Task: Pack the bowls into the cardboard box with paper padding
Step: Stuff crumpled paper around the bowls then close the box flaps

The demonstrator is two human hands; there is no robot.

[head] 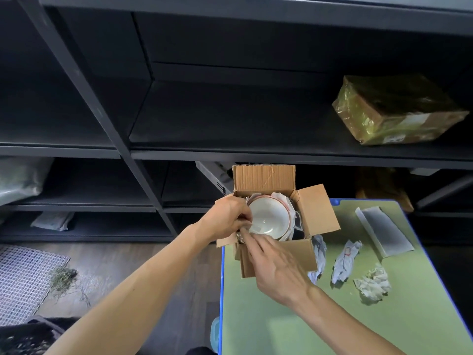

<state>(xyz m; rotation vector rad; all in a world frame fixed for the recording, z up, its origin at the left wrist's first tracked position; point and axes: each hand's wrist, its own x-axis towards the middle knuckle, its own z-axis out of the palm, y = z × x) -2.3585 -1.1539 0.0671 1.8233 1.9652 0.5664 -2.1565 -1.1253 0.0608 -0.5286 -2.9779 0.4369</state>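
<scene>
An open cardboard box (281,254) stands at the far left corner of a green table (294,321), its flaps spread out. Inside lies a white bowl (268,217) with a red rim, with white paper (294,221) tucked around it. My left hand (227,216) is at the box's left edge, its fingers curled and pinching paper beside the bowl's rim. My right hand (279,270) reaches over the box's near wall, its straight fingers pushing into the gap at the bowl's near left side. Three crumpled paper pieces (344,262) lie on the table right of the box.
A flat grey folded piece (384,231) lies at the table's far right. Dark metal shelving (143,149) stands behind the table, with a taped brown parcel (394,111) on one shelf. On the wooden floor to the left lie a mesh mat (23,280) and some dry grass (64,276).
</scene>
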